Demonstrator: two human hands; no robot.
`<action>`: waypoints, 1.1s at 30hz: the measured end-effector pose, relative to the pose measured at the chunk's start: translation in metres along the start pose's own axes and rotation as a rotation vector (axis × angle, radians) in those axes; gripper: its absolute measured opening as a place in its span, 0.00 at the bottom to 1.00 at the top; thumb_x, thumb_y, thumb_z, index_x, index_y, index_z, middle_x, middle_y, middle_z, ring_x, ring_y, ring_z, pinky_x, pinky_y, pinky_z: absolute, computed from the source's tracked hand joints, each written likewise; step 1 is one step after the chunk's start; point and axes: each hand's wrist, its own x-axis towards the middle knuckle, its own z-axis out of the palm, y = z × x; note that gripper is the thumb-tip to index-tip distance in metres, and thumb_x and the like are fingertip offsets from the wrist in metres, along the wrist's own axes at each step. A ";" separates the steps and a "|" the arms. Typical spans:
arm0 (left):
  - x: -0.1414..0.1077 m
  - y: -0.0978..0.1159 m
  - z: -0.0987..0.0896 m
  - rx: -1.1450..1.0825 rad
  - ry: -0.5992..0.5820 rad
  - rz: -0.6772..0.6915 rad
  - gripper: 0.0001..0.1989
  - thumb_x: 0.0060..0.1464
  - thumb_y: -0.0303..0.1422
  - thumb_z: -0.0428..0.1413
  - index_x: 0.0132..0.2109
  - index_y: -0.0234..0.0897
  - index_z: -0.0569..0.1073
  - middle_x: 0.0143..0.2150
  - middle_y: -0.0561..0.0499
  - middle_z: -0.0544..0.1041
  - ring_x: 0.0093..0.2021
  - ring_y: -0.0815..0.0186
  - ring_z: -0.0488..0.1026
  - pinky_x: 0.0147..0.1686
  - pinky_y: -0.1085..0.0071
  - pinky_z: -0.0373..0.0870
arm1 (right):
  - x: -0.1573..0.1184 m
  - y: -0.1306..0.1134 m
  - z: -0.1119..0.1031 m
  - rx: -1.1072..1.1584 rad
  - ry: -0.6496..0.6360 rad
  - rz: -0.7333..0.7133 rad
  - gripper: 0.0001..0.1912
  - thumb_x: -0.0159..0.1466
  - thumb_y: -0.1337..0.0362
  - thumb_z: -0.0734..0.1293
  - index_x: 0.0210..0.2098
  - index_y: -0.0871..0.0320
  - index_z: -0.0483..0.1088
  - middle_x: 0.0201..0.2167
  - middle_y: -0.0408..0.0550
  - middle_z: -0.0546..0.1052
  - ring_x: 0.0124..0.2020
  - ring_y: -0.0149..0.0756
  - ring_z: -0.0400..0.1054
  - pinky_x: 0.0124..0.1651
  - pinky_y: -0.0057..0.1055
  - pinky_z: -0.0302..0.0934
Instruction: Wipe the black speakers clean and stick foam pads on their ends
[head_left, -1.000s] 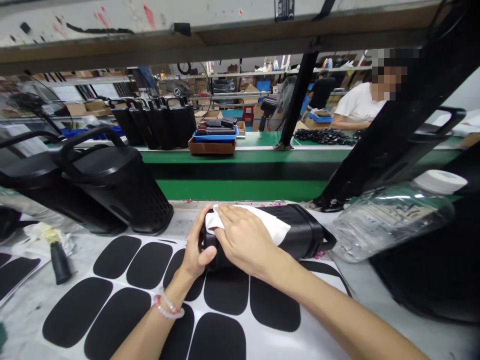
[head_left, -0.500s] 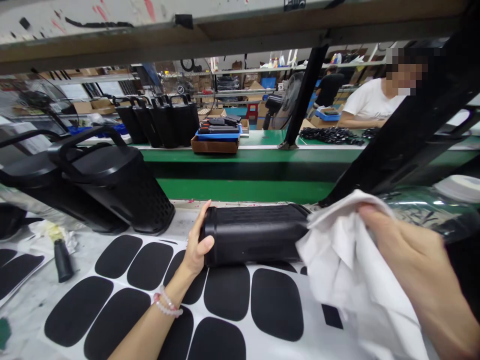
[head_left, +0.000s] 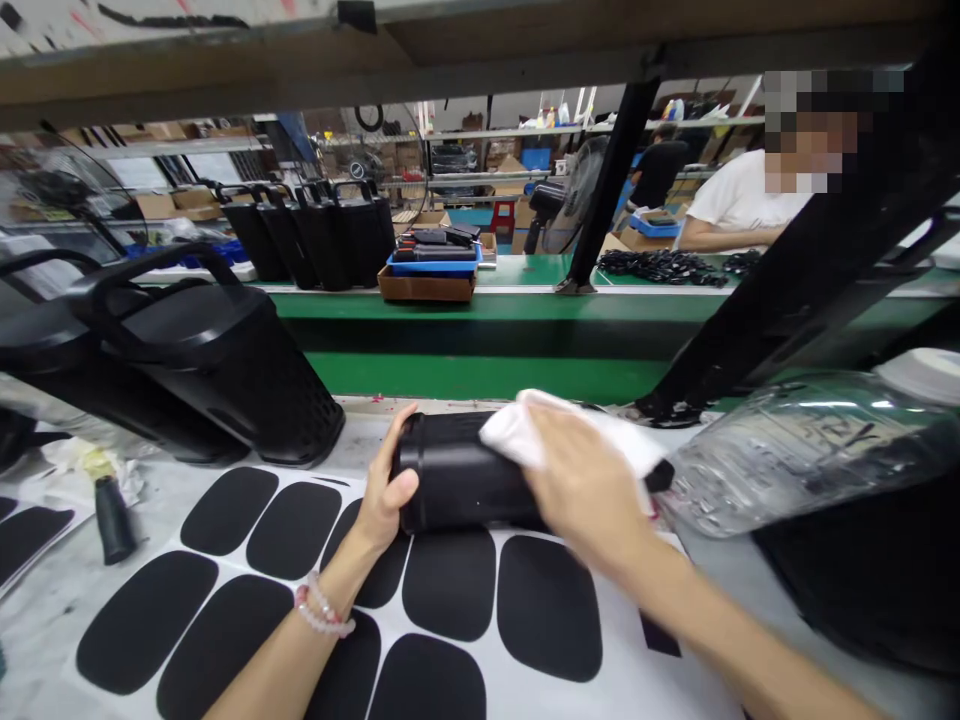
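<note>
A black cylindrical housing (head_left: 465,485) lies on its side on a white sheet (head_left: 630,630) that bears several rounded black pads (head_left: 550,607). My left hand (head_left: 384,490) grips the housing's left end, thumb in front and fingers behind. Pressed on the top and right part of the housing is a white cloth (head_left: 517,430), held under my right hand (head_left: 589,480), which is slightly blurred. The housing's right end is mostly hidden by the cloth and that hand.
Two black handled containers (head_left: 225,360) stand at the left, near a black-handled brush (head_left: 114,520). A clear plastic jar (head_left: 810,440) lies at the right beside a slanted black post (head_left: 720,340). Beyond the green conveyor (head_left: 465,375) sits a person in a white shirt (head_left: 739,205).
My right hand has moved left with the white cloth, from beside the housing onto its surface. The clear jar now shows more fully. My left hand keeps its hold.
</note>
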 end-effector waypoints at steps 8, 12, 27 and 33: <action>-0.001 0.004 -0.007 0.134 -0.179 0.237 0.38 0.52 0.55 0.56 0.65 0.42 0.64 0.66 0.42 0.65 0.67 0.45 0.59 0.67 0.51 0.51 | -0.023 0.047 -0.008 0.087 -0.009 0.271 0.25 0.73 0.61 0.50 0.54 0.65 0.73 0.53 0.55 0.77 0.55 0.49 0.71 0.56 0.47 0.67; 0.000 0.005 -0.010 0.199 -0.220 0.164 0.35 0.55 0.49 0.56 0.66 0.41 0.62 0.68 0.42 0.63 0.69 0.47 0.57 0.68 0.50 0.47 | -0.033 0.030 -0.004 -0.043 0.103 0.185 0.25 0.71 0.64 0.52 0.53 0.74 0.72 0.50 0.62 0.78 0.54 0.54 0.72 0.55 0.49 0.67; -0.004 0.066 0.011 0.620 -0.257 -0.223 0.35 0.45 0.36 0.64 0.61 0.47 0.66 0.73 0.47 0.51 0.71 0.53 0.52 0.68 0.51 0.53 | -0.034 0.024 -0.002 -0.135 0.186 0.125 0.20 0.69 0.69 0.56 0.52 0.75 0.71 0.49 0.62 0.79 0.51 0.53 0.73 0.52 0.46 0.67; -0.004 0.064 0.013 0.613 -0.219 -0.215 0.35 0.44 0.36 0.64 0.60 0.46 0.66 0.72 0.47 0.53 0.71 0.52 0.52 0.67 0.52 0.54 | -0.034 0.023 -0.004 -0.167 0.183 0.113 0.19 0.69 0.70 0.56 0.52 0.74 0.70 0.49 0.61 0.78 0.52 0.52 0.72 0.52 0.44 0.66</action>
